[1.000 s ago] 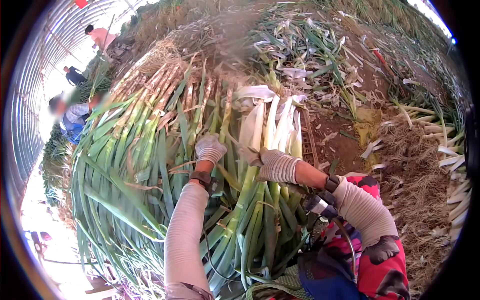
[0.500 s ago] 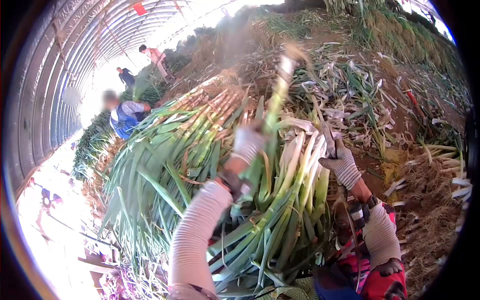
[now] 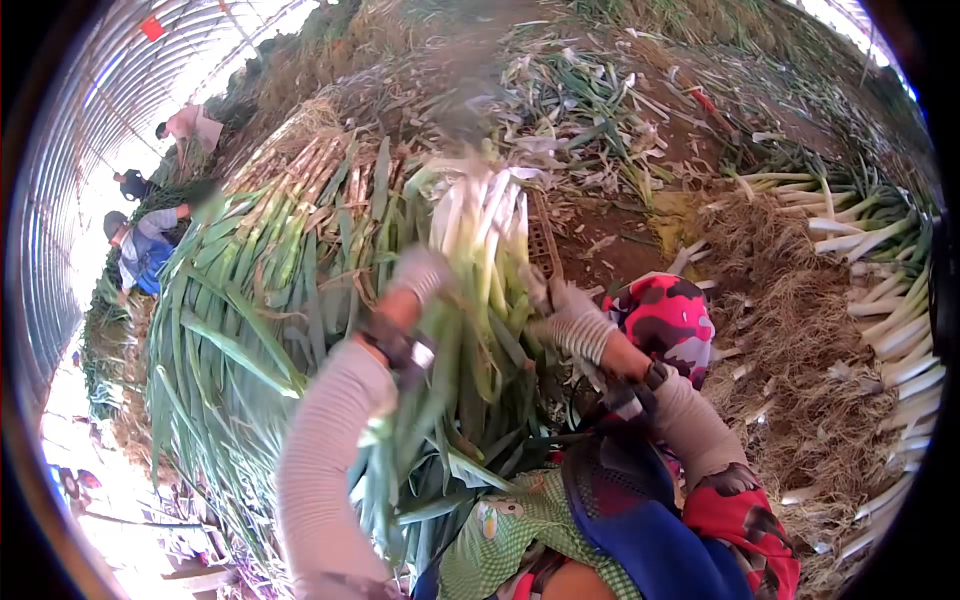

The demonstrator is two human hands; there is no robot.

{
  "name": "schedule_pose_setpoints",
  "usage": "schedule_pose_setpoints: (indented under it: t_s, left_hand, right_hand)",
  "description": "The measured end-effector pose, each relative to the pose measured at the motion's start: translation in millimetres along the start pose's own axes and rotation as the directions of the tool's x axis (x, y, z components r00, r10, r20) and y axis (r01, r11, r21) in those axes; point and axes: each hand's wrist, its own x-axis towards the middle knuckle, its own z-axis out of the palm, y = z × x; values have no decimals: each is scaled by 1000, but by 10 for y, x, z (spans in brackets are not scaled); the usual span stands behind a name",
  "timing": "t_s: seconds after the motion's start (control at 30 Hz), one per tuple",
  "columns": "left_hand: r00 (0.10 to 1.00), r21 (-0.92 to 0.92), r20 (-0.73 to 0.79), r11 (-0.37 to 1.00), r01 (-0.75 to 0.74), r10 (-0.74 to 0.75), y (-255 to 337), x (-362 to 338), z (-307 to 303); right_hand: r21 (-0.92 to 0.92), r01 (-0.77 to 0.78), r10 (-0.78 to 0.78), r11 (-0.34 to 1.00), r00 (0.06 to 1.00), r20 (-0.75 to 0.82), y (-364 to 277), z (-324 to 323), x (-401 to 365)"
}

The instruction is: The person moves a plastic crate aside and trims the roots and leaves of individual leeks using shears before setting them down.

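Note:
My left hand (image 3: pixel 422 274), in a striped knit glove and smeared by motion, is closed around a leek (image 3: pixel 437 345) whose green leaves trail blurred toward my lap. Right beside it lies a bunch of peeled leeks (image 3: pixel 485 225), white shanks pointing away and leaves toward me. My right hand (image 3: pixel 572 318), gloved too, is at the right side of this bunch with its fingers curled; I cannot tell what is in them. To the left spreads a big pile of unpeeled leeks (image 3: pixel 250 240), brown skins on their shanks and roots at the far end.
Stripped leaves and skins (image 3: pixel 590 110) litter the soil ahead. A brown plastic crate (image 3: pixel 543 235) shows behind the bunch. At right lie rooted leeks (image 3: pixel 905 310) with a mass of roots (image 3: pixel 800 330). Several people work at far left, the nearest in a blue garment (image 3: pixel 155 255).
My left hand has come down and toward me; the leek it held upright is lowered over the bunch. My right hand has moved closer to the bunch. The view has turned right and downward.

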Motion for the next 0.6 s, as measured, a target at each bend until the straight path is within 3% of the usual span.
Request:
schedule_pose_setpoints:
  t_s: [0.03,0.07,0.17,0.3,0.43,0.47,0.6]
  left_hand:
    - [998,-214,65,977,-6,21,150,-77,314]
    - [963,-657,-34,732,180,-267,269,-116,579]
    - [972,-723,-66,683,110,-226,304,-96,607]
    - [960,-809,-85,581,89,-266,289,-209,569]
    - [951,-900,-133,437,2,-279,276,-144,774]
    - [956,-916,-138,400,-24,-259,260,-142,796]
    - [952,-902,-163,430,-38,-259,230,-144,821]
  right_hand:
    - [-16,14,-14,1000,998,54,-17,33,-140]
    - [-34,27,-22,999,993,113,-23,91,-277]
    - [-118,-21,54,993,958,282,-210,150,-513]
    - [-135,-82,102,987,984,143,-57,267,-390]
    - [-189,-78,118,979,971,210,-119,360,-473]
    - [-142,-69,91,987,984,154,-104,380,-404]
    - [-138,-157,171,978,981,97,-234,303,62]
